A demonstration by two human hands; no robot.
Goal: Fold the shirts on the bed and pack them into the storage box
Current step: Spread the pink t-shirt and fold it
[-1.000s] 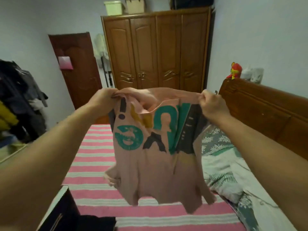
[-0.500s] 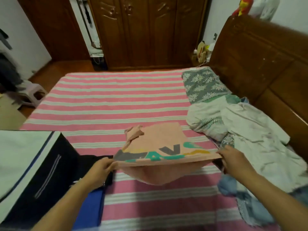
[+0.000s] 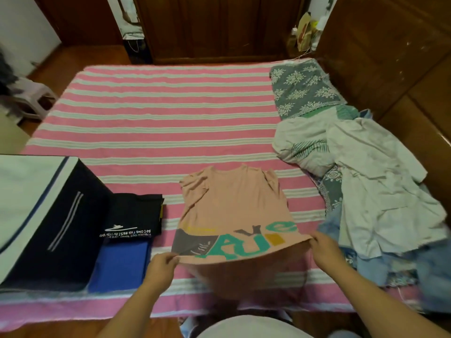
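A peach shirt with a teal, grey and yellow print lies spread on the pink striped bed, collar end away from me. My left hand pinches its near left edge. My right hand pinches the near right edge. The near part of the shirt is lifted and hangs over in a fold. A dark storage box with a white lining stands at the left. A folded black shirt and a folded blue one lie beside the box.
A heap of unfolded pale and blue clothes lies at the right, by a grey floral pillow. A wooden headboard runs along the right. A wardrobe stands beyond the bed, a small stool at the left.
The shirt hung in the air in front of me; both hands have brought it down and laid its far part flat on the bed. My view has tipped down to the bed.
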